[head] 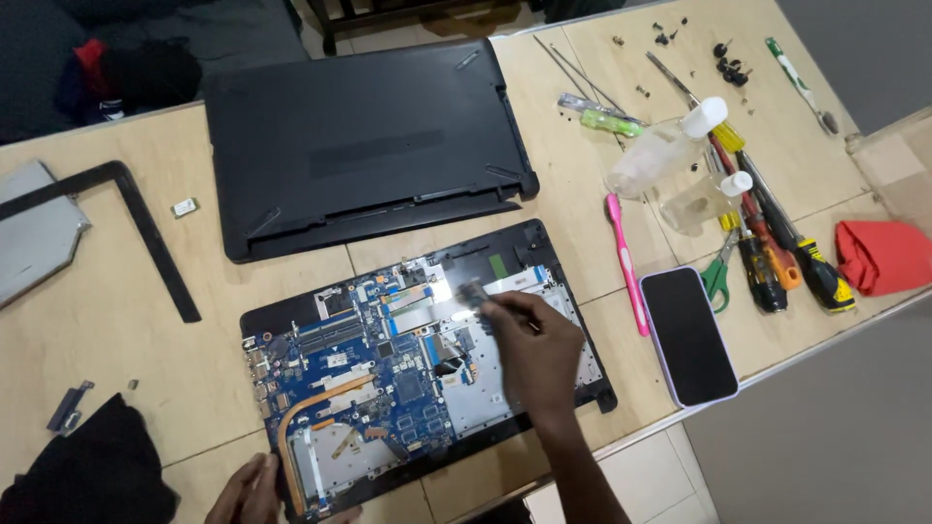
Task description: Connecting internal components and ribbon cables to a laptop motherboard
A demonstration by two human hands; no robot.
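The right hand (536,351) is pinching a small brush (474,293) over the open laptop (544,254) on the table (97,320), the left hand (250,490) is steadying its corner with bent fingers, so light strokes seem best.

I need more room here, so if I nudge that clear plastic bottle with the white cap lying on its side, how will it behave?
The clear bottle lies on its side, so it would probably roll rather than slide. It looks nearly empty, so likely light and easily knocked. It might bump the smaller bottle or the screwdrivers beside it.
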